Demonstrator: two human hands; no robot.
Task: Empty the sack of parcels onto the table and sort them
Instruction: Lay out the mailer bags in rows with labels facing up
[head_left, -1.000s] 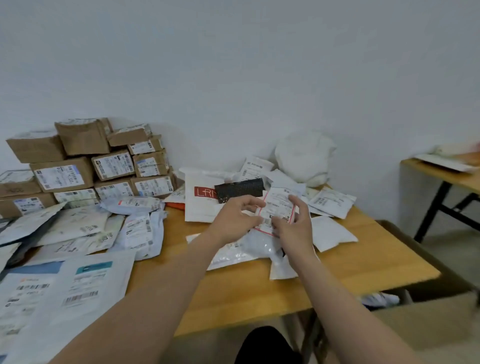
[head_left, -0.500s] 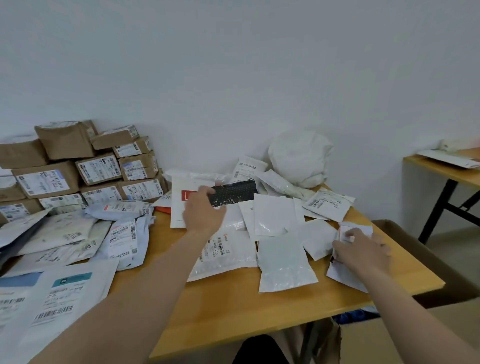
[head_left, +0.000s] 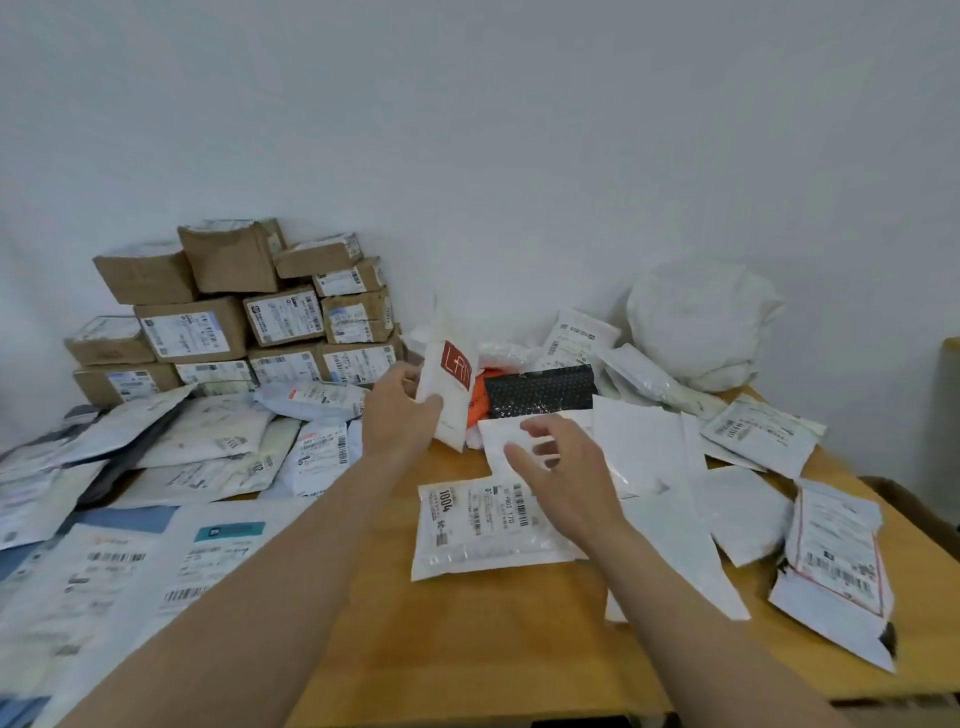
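Your left hand (head_left: 400, 410) is gripping the side edge of the white envelope (head_left: 449, 384), which is seeming light and floppy, while your right hand (head_left: 561, 467) is hovering released.

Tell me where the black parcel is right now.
In the head view, the black parcel lies at the back middle of the table, just right of the red-logo white parcel the left hand holds up.
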